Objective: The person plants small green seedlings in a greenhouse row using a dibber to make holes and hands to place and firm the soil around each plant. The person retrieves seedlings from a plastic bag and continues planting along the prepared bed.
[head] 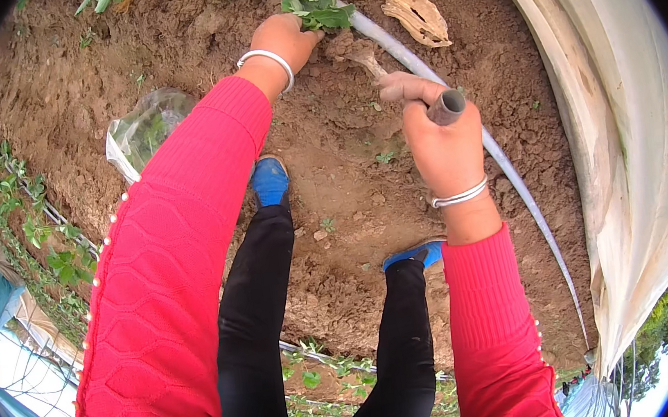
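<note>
My left hand (289,43), at the top middle, is closed around the base of a green leafy seedling (324,10) whose leaves lie over a pale hose. My right hand (444,134) grips the tubular handle (447,106) of a small digging tool. The tool's soil-caked head (353,50) rests on or just over the loose brown soil, to the right of my left hand. A transparent plastic bag (153,125) with green leaves inside sits on the soil left of my left forearm, which partly covers it.
The pale hose (522,178) curves across the soil on the right. A dry, tan husk-like piece (415,12) lies beyond it. Plastic sheeting (620,114) hangs along the right side. Leafy plants (68,263) grow in rows at the left. My blue shoes (270,182) stand on the soil.
</note>
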`<move>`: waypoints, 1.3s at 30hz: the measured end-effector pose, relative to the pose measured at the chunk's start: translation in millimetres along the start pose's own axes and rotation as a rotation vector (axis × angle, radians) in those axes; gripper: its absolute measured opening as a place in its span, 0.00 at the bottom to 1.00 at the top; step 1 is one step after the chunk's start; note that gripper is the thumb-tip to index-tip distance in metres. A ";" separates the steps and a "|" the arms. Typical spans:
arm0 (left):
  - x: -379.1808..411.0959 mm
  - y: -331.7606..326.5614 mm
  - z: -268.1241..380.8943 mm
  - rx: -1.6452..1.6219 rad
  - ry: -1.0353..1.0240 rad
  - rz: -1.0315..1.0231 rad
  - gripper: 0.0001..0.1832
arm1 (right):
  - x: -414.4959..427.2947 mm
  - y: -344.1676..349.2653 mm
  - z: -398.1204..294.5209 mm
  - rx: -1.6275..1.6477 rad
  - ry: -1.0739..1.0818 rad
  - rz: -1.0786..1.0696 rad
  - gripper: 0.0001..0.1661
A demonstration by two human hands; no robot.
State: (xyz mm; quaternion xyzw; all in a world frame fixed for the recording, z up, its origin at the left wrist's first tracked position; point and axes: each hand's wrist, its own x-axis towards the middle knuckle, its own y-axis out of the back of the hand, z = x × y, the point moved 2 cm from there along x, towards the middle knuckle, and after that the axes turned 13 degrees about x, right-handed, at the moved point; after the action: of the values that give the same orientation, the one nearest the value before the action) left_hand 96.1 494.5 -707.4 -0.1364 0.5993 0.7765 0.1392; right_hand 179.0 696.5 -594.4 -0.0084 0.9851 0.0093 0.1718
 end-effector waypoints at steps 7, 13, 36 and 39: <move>-1.6 -2.6 -2.4 -0.004 0.033 -0.008 0.20 | -39.1 5.5 -30.5 -0.220 0.142 -0.103 0.12; -5.8 -1.1 -0.8 -0.031 -0.020 -0.014 0.21 | -16.8 -14.8 1.0 -0.215 0.223 -0.138 0.11; -15.5 -23.6 21.1 -0.007 0.159 0.107 0.20 | -96.8 16.6 -10.5 -0.141 0.214 -0.214 0.16; -14.1 -26.4 22.3 0.064 0.153 0.133 0.18 | -122.7 38.0 -22.0 -0.070 0.115 -0.179 0.21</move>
State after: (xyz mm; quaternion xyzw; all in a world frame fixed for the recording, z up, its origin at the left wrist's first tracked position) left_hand 118.2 521.9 -720.2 -0.1506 0.6402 0.7519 0.0457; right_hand 286.2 735.7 -531.7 -0.1030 0.9877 0.0277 0.1145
